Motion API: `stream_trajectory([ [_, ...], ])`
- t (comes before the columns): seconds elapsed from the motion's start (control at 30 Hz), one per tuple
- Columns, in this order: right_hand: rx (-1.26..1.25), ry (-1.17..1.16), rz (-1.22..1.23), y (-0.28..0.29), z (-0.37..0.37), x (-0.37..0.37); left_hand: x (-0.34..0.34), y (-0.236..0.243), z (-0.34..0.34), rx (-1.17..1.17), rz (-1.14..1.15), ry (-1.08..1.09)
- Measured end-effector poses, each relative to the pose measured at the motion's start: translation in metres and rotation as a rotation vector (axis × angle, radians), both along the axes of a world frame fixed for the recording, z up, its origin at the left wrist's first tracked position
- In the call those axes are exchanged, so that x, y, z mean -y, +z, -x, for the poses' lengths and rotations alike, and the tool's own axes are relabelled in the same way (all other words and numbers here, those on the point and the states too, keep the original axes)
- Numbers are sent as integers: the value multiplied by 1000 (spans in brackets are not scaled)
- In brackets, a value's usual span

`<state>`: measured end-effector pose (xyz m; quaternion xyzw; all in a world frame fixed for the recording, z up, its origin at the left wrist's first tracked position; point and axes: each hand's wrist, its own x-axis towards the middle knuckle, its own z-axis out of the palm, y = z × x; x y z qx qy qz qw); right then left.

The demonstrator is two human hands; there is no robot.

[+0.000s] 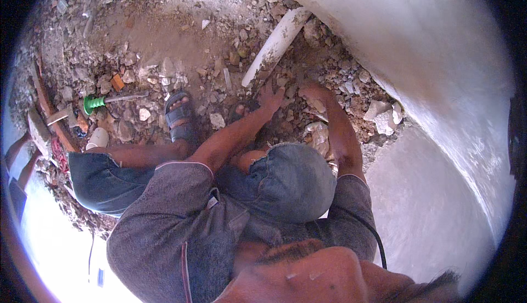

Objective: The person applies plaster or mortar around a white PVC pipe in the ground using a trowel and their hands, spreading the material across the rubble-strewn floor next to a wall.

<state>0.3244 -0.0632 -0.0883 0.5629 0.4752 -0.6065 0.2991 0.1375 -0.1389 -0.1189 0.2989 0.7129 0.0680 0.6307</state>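
Pipe [276,47] slants across the rubble [355,104], white and dirt-smeared, its far end near the wall [433,67] and its near end just beside the left hand [270,99]. That hand reaches down to the stones, fingers spread, gripping nothing visible; the right hand [314,90] is in the dirt nearby, its fingers apparently hidden, so I cannot tell its grip. A green-handled tool [99,103] lies left of the sandal [178,119]

Green-handled tool [100,102] near an orange fragment [117,82]
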Motion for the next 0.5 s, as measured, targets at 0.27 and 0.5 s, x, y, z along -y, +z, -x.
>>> stream_trajectory([
  [0.27, -66, -230, -59, -4, 6, 17, 12, -49, -14, 200, -96, 320],
  [0.5, -170, 219, -264, 10, 7, 56, 0, -39, -24, 264, -114, 418],
])
